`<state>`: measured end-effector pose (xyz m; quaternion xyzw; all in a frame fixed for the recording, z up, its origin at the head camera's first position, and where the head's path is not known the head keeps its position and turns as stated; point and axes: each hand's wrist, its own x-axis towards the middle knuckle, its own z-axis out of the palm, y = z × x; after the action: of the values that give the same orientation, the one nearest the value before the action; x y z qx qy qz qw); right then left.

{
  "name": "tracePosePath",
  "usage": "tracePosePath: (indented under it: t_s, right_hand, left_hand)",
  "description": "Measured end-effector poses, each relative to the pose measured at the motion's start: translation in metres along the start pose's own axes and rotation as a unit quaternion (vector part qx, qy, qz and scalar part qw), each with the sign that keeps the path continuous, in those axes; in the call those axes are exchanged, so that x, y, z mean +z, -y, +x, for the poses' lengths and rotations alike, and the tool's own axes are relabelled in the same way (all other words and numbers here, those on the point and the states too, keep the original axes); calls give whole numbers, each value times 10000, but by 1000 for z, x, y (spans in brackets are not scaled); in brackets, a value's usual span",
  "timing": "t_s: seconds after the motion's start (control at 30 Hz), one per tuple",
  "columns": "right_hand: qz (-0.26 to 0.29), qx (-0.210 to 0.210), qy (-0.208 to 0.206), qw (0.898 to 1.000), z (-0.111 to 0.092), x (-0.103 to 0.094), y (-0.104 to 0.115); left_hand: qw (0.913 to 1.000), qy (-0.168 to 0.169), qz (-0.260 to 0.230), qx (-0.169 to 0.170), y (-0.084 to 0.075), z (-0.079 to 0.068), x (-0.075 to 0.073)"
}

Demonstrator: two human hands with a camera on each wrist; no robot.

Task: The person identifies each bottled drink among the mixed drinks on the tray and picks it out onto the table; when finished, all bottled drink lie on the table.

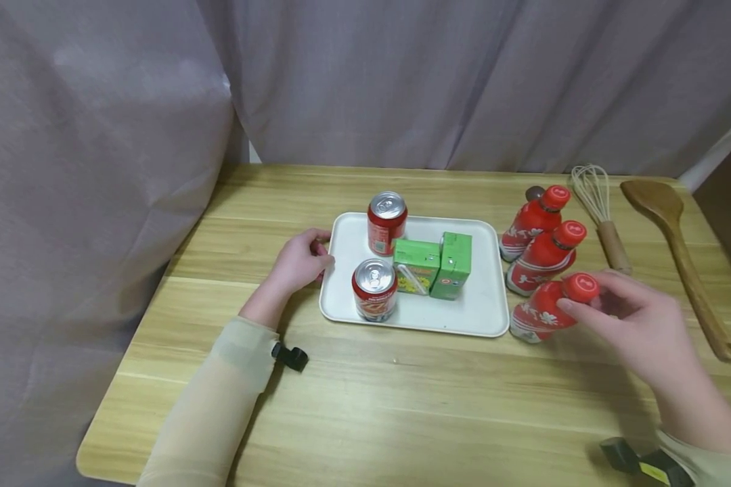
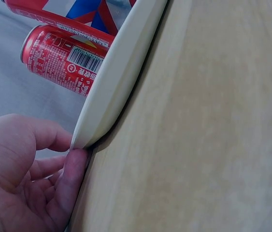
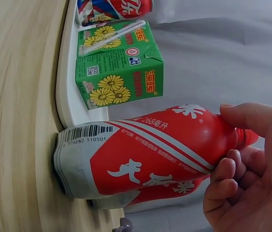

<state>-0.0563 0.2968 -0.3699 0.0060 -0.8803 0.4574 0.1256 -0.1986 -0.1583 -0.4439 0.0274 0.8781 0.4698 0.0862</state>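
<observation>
My left hand (image 1: 298, 260) pinches the left rim of a white tray (image 1: 478, 297) between thumb and finger. On the tray stand two red cola cans, one at the back (image 1: 385, 226) and one in front (image 1: 374, 301), and two green juice boxes, one at left (image 1: 415, 260) and one at right (image 1: 453, 267). My right hand (image 1: 646, 328) grips the neck of the nearest red bottle (image 3: 145, 154), just under its cap. This bottle leans a little in the right wrist view, its base close to the tray's right front corner. Two matching bottles, the middle one (image 1: 537, 264) and the far one (image 1: 528, 226), stand behind it.
A whisk (image 1: 613, 247) with a wooden handle and a wooden spatula (image 1: 691, 264) lie right of the bottles. A small dark round object (image 1: 534, 193) shows behind the far bottle. Grey curtain (image 1: 365, 81) hangs along the back edge of the wooden table (image 1: 371, 406).
</observation>
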Motion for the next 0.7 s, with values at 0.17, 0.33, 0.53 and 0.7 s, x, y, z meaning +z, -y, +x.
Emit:
tracePosePath:
  t_s: [0.17, 0.33, 0.53, 0.7]
  right_hand:
    - [11, -62, -32, 10000, 3, 2, 0]
    - [-26, -253, 73, 9997, 5, 3, -1]
    - [-173, -578, 130, 9981, 7, 2, -5]
    - [902, -1037, 351, 9899, 6, -5, -14]
  left_hand:
    - [10000, -25, 74, -28, -1, 0, 0]
    - [9999, -30, 90, -82, 0, -1, -2]
    - [10000, -8, 57, -57, 0, -2, -1]
    - [10000, -10, 27, -47, -1, -1, 1]
